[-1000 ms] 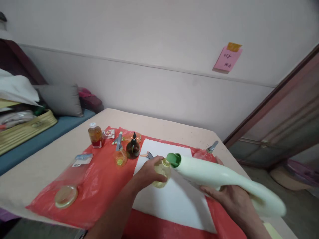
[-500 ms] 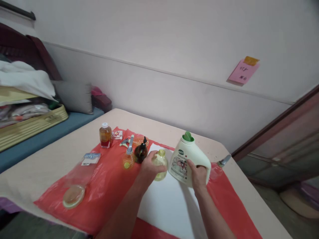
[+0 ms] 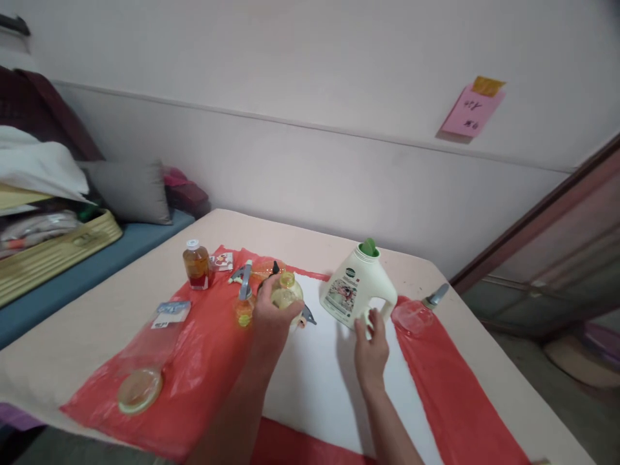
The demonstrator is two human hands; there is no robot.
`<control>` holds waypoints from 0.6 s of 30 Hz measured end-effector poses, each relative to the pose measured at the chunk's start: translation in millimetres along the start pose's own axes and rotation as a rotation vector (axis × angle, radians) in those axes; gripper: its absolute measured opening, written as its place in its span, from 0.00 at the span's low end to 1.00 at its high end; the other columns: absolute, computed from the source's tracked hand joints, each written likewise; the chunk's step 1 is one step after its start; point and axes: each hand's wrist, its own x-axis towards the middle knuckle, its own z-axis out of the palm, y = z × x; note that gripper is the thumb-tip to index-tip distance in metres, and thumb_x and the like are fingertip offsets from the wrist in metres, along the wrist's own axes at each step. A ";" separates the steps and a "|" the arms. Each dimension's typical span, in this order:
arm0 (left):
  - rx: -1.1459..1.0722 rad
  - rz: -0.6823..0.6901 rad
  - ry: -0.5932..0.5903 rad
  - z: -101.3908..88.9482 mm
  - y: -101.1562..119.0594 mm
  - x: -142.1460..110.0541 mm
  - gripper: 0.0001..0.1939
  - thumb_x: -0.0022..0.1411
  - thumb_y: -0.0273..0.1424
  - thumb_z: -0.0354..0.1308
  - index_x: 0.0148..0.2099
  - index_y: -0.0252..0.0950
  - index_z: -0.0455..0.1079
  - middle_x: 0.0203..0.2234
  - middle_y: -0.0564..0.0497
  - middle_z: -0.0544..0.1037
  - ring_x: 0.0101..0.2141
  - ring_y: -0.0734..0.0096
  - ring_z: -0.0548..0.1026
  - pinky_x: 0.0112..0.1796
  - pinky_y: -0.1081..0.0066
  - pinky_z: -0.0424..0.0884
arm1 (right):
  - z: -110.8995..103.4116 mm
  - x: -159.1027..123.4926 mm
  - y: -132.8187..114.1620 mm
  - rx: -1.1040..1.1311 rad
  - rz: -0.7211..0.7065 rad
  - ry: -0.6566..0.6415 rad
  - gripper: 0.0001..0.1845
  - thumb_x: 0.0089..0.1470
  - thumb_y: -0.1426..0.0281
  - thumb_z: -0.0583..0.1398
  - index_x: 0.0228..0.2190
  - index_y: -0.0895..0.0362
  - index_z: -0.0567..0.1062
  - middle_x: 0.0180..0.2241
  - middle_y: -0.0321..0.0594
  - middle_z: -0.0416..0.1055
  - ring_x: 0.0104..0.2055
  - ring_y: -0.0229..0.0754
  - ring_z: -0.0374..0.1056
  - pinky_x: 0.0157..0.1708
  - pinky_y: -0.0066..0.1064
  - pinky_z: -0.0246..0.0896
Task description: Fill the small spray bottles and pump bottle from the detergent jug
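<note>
My left hand [image 3: 268, 318] is closed around a small round yellow bottle [image 3: 287, 294] with no cap, held just above the red plastic sheet [image 3: 203, 368]. A white detergent jug [image 3: 353, 287] with a green cap stands upright on the white sheet [image 3: 324, 381]. Just in front of it is my right hand [image 3: 371, 345], fingers loosely apart, their tips at the bottom of the jug's handle. A grey sprayer head [image 3: 308, 316] lies on the white sheet beside the yellow bottle.
On the red sheet stand an amber bottle [image 3: 196, 265], a small yellow spray bottle [image 3: 243, 303] and a dark bottle [image 3: 272, 270]. A clear bottle [image 3: 145, 361] lies at the left, a pink spray bottle [image 3: 416, 314] at the right. A bed with a basket [image 3: 58, 248] is at the far left.
The jug went from tilted over the yellow bottle to upright on the white sheet, and my right hand has loosened from its handle. My left hand drew the yellow bottle left.
</note>
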 end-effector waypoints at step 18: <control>-0.039 -0.055 0.063 -3.8 9.9 -6.2 0.36 0.49 0.35 0.64 0.61 0.44 0.60 0.54 0.48 0.71 0.52 0.57 0.71 0.50 0.64 0.70 | 92.7 0.5 -40.6 -0.399 0.211 -0.565 0.14 0.60 0.60 0.61 0.40 0.59 0.73 0.38 0.39 0.72 0.37 0.39 0.69 0.39 0.36 0.69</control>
